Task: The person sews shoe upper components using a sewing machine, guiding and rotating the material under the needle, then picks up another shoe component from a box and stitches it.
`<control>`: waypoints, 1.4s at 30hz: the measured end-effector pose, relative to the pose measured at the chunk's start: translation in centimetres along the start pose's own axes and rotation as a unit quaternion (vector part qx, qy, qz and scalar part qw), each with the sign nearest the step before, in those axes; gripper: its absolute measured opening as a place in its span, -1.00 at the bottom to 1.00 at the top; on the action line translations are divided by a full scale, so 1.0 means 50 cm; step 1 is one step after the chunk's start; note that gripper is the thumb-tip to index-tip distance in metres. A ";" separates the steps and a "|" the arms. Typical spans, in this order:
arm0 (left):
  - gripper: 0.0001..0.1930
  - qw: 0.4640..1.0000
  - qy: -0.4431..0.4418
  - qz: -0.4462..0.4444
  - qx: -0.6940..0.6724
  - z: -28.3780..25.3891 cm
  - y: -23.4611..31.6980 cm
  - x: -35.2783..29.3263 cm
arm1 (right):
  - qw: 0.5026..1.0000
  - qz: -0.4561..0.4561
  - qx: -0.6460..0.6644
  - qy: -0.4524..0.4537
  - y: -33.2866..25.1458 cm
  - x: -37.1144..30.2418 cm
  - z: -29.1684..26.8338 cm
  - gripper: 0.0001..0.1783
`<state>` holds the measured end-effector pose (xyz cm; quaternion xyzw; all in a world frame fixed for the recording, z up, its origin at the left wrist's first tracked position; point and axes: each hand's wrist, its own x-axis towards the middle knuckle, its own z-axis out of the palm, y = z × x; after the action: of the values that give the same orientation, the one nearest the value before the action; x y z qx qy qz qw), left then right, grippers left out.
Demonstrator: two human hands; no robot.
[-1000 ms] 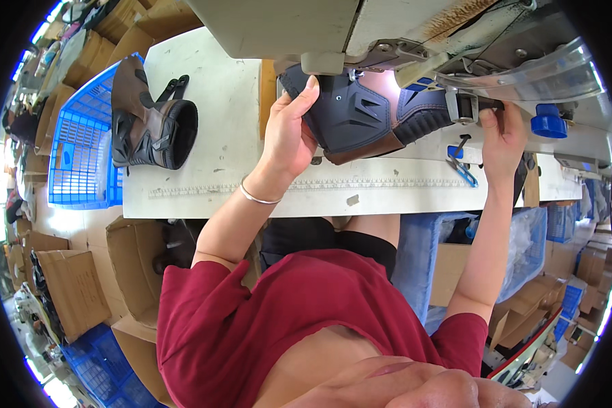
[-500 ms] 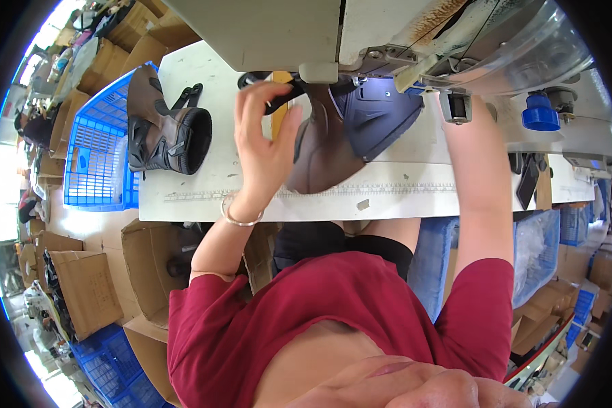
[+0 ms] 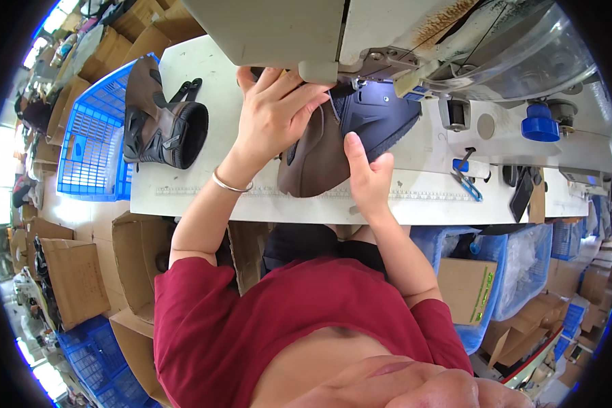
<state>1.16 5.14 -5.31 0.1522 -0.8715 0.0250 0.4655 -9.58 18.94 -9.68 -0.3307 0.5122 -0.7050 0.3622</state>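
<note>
Head view, piece: a brown and dark-grey boot-like piece point(image 3: 314, 158) is laid on the white table point(image 3: 204, 178), its upper part beneath the sewing machine point(image 3: 282, 34).
Left hand point(image 3: 273, 114): placed at the piece's upper left, fingers bent; whether anything is gripped cannot be told.
Right hand point(image 3: 370, 178): thumb rested on the piece's near edge; its grip beneath cannot be told.
Table's left: a brown-and-black boot point(image 3: 158, 126) is set beside a blue basket point(image 3: 88, 146).
</note>
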 end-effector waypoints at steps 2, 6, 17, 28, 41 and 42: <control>-0.85 1.000 0.005 0.000 -0.023 0.010 -0.010 0.001 | 0.996 -0.067 -0.048 0.045 0.001 0.002 0.007 -0.60; -0.89 0.998 -0.003 -0.004 -0.061 0.009 -0.003 0.007 | 0.996 -0.048 -0.062 0.041 -0.004 -0.003 0.001 -0.55; -0.88 0.999 0.001 -0.002 -0.049 0.011 -0.007 0.002 | 0.995 -0.070 -0.054 0.047 0.021 -0.003 -0.002 -0.61; -0.86 1.000 -0.019 0.002 0.005 -0.015 0.002 0.010 | 0.996 -0.070 -0.030 0.053 -0.002 -0.002 0.004 -0.64; -0.74 0.926 -0.086 0.133 0.344 -0.088 0.144 -0.004 | 0.982 0.105 -0.101 -0.124 -0.132 0.137 -0.190 -0.82; -0.76 0.923 -0.081 0.141 0.348 -0.084 0.140 -0.007 | 0.983 0.102 -0.095 -0.119 -0.128 0.138 -0.190 -0.82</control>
<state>2.71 12.68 -2.54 0.1814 -0.8549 0.3803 0.3026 -22.21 19.05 -5.29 -0.3917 0.5609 -0.5681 0.4574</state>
